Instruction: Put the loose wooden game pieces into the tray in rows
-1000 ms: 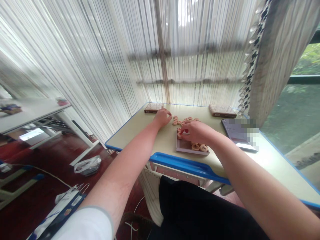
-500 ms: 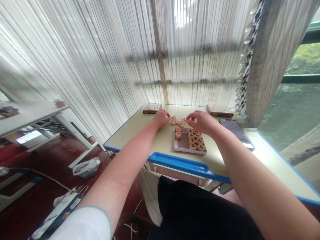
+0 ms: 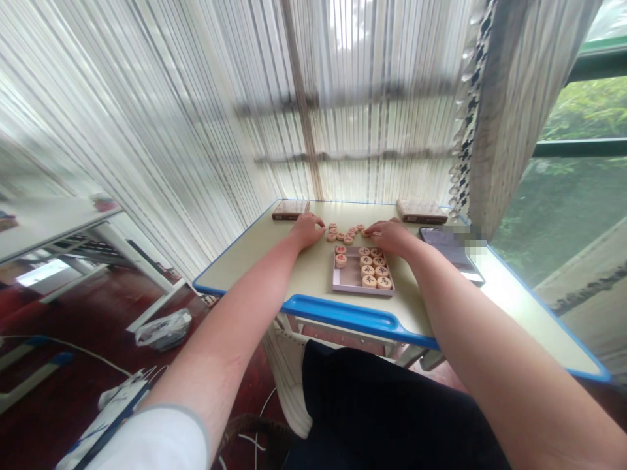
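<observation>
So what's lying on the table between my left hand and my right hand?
In the head view, a loose cluster of xiangqi pieces lies between your left hand and right hand, just beyond the open tray.

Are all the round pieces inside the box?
No, several round pieces lie on the table, beyond the far side of the open box.
</observation>
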The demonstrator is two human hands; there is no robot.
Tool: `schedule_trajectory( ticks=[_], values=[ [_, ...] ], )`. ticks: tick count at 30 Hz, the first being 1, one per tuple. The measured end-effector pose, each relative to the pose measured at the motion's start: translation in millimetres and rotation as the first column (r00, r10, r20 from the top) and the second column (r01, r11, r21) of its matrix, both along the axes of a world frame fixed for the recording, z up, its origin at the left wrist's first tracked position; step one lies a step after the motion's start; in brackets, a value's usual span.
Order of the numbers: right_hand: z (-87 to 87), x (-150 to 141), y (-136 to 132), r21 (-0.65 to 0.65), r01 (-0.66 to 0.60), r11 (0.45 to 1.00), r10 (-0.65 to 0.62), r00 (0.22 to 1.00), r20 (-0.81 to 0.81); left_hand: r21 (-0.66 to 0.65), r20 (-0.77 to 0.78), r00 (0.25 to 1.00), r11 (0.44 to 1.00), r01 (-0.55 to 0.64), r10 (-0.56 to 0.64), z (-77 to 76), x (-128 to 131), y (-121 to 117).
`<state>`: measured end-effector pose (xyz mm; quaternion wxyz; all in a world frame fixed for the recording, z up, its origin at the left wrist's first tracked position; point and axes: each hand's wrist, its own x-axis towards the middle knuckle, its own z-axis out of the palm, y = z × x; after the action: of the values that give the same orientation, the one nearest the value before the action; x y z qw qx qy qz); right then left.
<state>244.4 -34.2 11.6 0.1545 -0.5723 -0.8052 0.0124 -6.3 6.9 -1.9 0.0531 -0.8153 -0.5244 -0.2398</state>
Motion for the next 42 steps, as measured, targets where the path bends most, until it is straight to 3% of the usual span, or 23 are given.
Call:
schedule_trajectory(
  ticks=[14, 21, 30, 38, 42],
  values=[
    [12.8, 1.3, -6.9, -0.099, 0.162, 0.982, -0.163, 0.987, -0.007, 0.000, 0.008, 1.000, 1.000, -0.027, 0.027, 2.2, -2.6, -0.6],
    [11.5, 4.1, -7.2, -0.067, 0.143, 0.987, -0.144, 0.990, -0.006, -0.010, -0.019, 0.999, 0.999, -0.040, 0.040, 0.5, -2.6, 0.9],
    [11.8, 4.5, -9.5, -0.178, 0.109, 0.978, -0.130, 0.986, -0.108, -0.017, -0.012, 0.999, 0.999, -0.038, 0.037, 3.5, -1.6, -1.1],
    [6.2, 8.2, -0.7, -0.135, 0.162, 0.977, -0.168, 0.985, -0.031, -0.010, -0.018, 1.000, 1.000, -0.015, 0.015, 3.2, -0.8, -1.8],
    [13.3, 6.9, -4.8, -0.108, 0.214, 0.971, -0.220, 0.974, -0.055, -0.006, -0.023, 1.000, 1.000, -0.012, 0.012, 2.8, -0.7, -0.7]
  ],
)
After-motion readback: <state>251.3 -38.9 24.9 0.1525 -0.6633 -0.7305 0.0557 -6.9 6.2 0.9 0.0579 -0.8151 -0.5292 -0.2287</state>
